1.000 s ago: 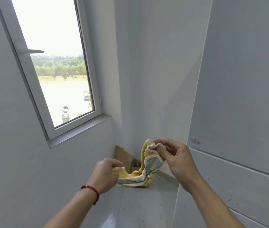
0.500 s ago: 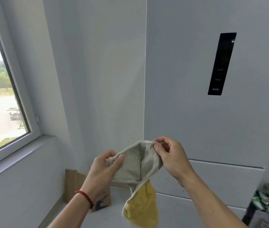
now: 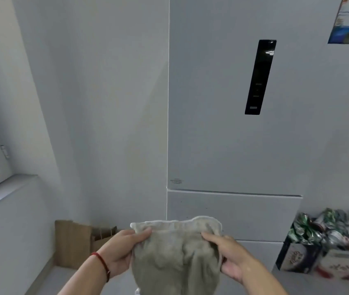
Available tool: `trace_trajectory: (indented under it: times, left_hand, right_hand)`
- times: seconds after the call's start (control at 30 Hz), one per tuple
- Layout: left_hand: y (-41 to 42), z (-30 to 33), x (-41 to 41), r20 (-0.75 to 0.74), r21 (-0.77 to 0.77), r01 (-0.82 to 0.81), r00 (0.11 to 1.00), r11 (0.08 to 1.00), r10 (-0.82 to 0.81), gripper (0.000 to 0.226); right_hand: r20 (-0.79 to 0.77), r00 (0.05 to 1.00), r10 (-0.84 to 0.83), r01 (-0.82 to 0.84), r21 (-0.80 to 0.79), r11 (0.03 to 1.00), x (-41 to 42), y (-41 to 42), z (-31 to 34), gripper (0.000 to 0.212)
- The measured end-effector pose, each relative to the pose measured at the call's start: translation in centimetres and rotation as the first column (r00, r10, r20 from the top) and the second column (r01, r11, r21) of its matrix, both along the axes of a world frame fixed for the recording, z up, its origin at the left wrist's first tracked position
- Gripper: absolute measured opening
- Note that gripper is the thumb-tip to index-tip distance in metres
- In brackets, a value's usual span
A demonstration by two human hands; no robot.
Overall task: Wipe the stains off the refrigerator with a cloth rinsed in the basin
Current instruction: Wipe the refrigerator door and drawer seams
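Note:
A grey-beige cloth [image 3: 175, 256] hangs spread open in front of me, held by both hands at its upper corners. My left hand [image 3: 120, 252], with a red string on the wrist, pinches the left corner. My right hand [image 3: 225, 254] grips the right edge. Behind the cloth stands the pale grey refrigerator [image 3: 222, 135], with a black control panel [image 3: 260, 77] on its upper door. A small faint mark [image 3: 176, 181] sits at the door's lower left corner, and a few dark specks dot the drawer front below. No basin is in view.
A window frame and sill [image 3: 3, 188] are at the left. Brown cardboard pieces [image 3: 77, 241] lean against the wall by the refrigerator. A box heaped with crushed cans and bottles [image 3: 327, 235] sits at the right. A sticker [image 3: 346, 20] is on the upper right of the refrigerator.
The view has swung from the window to the refrigerator front. The cloth went from folded, yellow side showing, to spread wide with its grey side toward me.

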State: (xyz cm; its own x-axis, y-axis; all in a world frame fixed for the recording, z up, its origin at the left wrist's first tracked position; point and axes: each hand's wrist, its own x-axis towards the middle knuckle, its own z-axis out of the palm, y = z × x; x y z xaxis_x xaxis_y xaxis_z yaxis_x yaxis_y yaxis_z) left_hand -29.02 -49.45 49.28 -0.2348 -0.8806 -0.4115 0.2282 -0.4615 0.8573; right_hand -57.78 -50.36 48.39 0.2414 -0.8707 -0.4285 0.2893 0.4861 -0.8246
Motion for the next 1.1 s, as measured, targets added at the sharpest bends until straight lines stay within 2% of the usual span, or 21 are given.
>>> trace_trajectory:
  times: [0.07,0.1,0.13,0.17,0.23,0.33,0.43,0.53,0.57,0.63,0.7,0.77,0.83,0.93,1.1]
  left_hand:
    - [-0.3,-0.4,0.9,-0.094,0.047,-0.029,0.995,0.998,0.033,0.048]
    - [0.1,-1.1,1.2,-0.143,0.069,-0.018,0.989,0.997,0.028,0.043]
    - [0.9,-2.0,1.2,-0.167,0.080,0.019,0.986,0.997,-0.005,0.038]
    - [1.6,-3.1,1.2,-0.136,0.085,0.044,0.990,0.995,-0.032,0.033]
    - [2.8,-5.4,0.9,-0.022,0.131,0.075,0.997,0.989,-0.072,0.038]
    - [2.6,-5.3,0.9,0.053,0.117,0.069,0.996,0.991,-0.075,0.042]
    - [1.5,-1.4,1.3,-0.008,-0.018,0.070,0.998,0.997,-0.070,0.045]
    - [1.1,2.5,1.8,-0.083,-0.187,-0.010,0.997,0.982,-0.006,0.033]
    - [0.9,3.4,1.8,-0.066,-0.257,-0.039,0.998,0.966,0.022,0.027]
    - [0.4,4.7,1.7,0.057,-0.395,-0.049,0.995,0.918,0.078,0.019]
    - [-0.7,5.7,1.0,0.183,-0.463,0.003,0.979,0.886,0.092,0.030]
    - [-1.7,6.9,0.1,0.265,-0.493,0.061,0.961,0.868,0.083,0.043]
    - [-2.8,7.9,-0.5,0.335,-0.530,0.087,0.935,0.843,0.114,0.034]
    - [-4.2,8.8,-0.6,0.391,-0.567,0.072,0.901,0.821,0.190,0.021]
    - [-5.3,11.1,-0.5,0.465,-0.627,0.070,0.832,0.775,0.301,0.024]
  right_hand:
    - [0.058,0.996,0.065,-0.067,0.033,0.997,-1.9,0.1,-0.4,0.038]
    - [0.044,0.993,0.106,-0.109,0.057,0.992,-2.6,0.4,-0.9,0.037]
    - [-0.034,0.986,0.165,-0.162,0.079,0.984,-3.1,1.0,-1.7,0.037]
    - [-0.134,0.965,0.224,-0.211,0.105,0.972,-3.4,1.6,-2.5,0.037]
    - [-0.248,0.938,0.242,-0.208,0.154,0.966,-4.0,2.5,-4.3,0.038]
    - [-0.247,0.947,0.204,-0.177,0.127,0.976,-4.9,2.7,-4.6,0.041]
    - [-0.191,0.969,0.155,-0.174,-0.084,0.981,-6.2,2.0,-1.8,0.047]
    - [-0.033,0.995,0.092,-0.098,-0.344,0.934,-8.3,2.2,2.5,0.053]
    - [-0.060,0.996,0.071,-0.090,-0.430,0.898,-9.0,2.3,3.8,0.051]
    - [-0.265,0.964,-0.008,-0.147,-0.558,0.817,-9.6,2.0,5.1,0.037]
    - [-0.401,0.902,-0.157,-0.137,-0.612,0.779,-10.1,0.8,5.2,0.029]
    - [-0.417,0.862,-0.289,-0.067,-0.659,0.749,-10.2,-0.1,5.6,0.030]
    - [-0.431,0.821,-0.375,-0.048,-0.707,0.706,-10.2,-0.7,6.5,0.030]
    - [-0.461,0.800,-0.383,-0.079,-0.715,0.695,-10.9,-1.7,8.1,0.026]
    - [-0.487,0.791,-0.370,-0.133,-0.728,0.673,-12.5,-2.8,11.3,0.020]
